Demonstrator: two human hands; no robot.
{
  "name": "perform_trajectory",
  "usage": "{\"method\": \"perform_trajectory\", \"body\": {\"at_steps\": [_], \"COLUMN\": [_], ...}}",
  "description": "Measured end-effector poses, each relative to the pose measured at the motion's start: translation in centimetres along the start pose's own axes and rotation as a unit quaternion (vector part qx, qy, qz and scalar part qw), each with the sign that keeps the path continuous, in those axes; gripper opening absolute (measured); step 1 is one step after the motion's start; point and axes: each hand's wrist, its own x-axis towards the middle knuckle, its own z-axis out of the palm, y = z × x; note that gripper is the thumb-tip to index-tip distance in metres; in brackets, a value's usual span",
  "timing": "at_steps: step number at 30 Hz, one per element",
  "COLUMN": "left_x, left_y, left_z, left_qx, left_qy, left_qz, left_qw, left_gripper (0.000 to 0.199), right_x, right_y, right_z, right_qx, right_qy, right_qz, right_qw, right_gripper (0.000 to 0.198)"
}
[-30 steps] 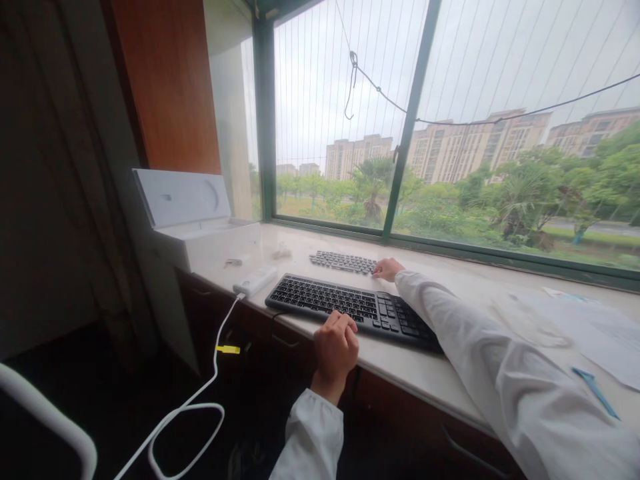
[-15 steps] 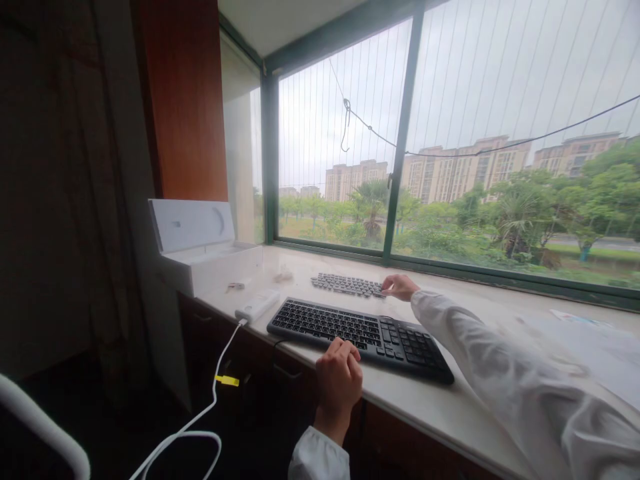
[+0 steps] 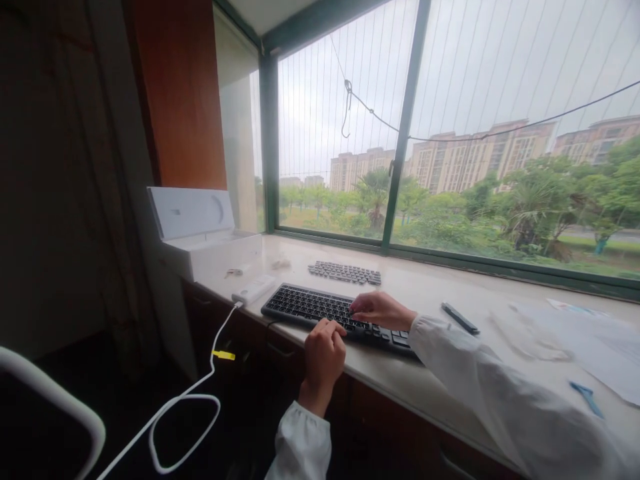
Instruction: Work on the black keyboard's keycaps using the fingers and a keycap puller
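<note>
A black keyboard lies at the counter's front edge, its main key area showing dark sockets. My left hand is closed, its curled fingers on the keyboard's front edge near the middle. Over the keyboard, right of centre, my right hand is pinched with fingertips down at the keys. Whatever sits between those fingertips is hidden or too small to make out. Its wrist and sleeve cover part of the keyboard's right end. Behind the keyboard, loose keycaps are laid out in rows on the counter.
An open white box stands at the left. Near it lie a white power strip with a white cable hanging down, and small metal items. To the right are a dark slim object, papers and a blue tool.
My right hand has moved from the right end of the keycap rows back toward me, onto the keyboard beside my left hand. My left hand stays at the front edge. The view has shifted slightly.
</note>
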Motion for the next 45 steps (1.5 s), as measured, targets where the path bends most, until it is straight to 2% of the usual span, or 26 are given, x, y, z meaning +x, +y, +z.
{"method": "perform_trajectory", "body": {"at_steps": [5,11,14,28,37,45], "left_x": [0.3,0.4,0.2,0.0,-0.1,0.0], "left_y": [0.0,-0.1,-0.1,0.0,-0.3,-0.3], "left_z": [-0.2,-0.2,-0.2,-0.3,-0.4,-0.3], "left_qx": [-0.007,-0.009,-0.004,0.002,0.037,0.050], "left_qy": [0.014,0.015,0.012,0.003,-0.058,-0.064], "left_qz": [0.005,0.015,0.018,0.010,0.033,0.025], "left_qw": [1.000,1.000,1.000,1.000,0.997,0.996], "left_gripper": [0.030,0.032,0.032,0.032,0.040,0.036], "right_x": [-0.3,-0.4,-0.3,-0.1,-0.1,-0.3], "right_y": [0.2,-0.3,-0.4,-1.0,-0.1,-0.2], "right_z": [-0.5,0.8,1.4,1.7,2.0,1.2], "right_qx": [0.013,-0.030,-0.049,-0.083,-0.068,-0.088], "right_qy": [-0.037,-0.004,0.002,-0.005,0.020,-0.028], "right_qz": [-0.007,-0.005,-0.025,-0.027,0.015,-0.035], "right_qw": [0.999,1.000,0.998,0.996,0.997,0.995], "right_gripper": [0.045,0.042,0.037,0.028,0.036,0.029]}}
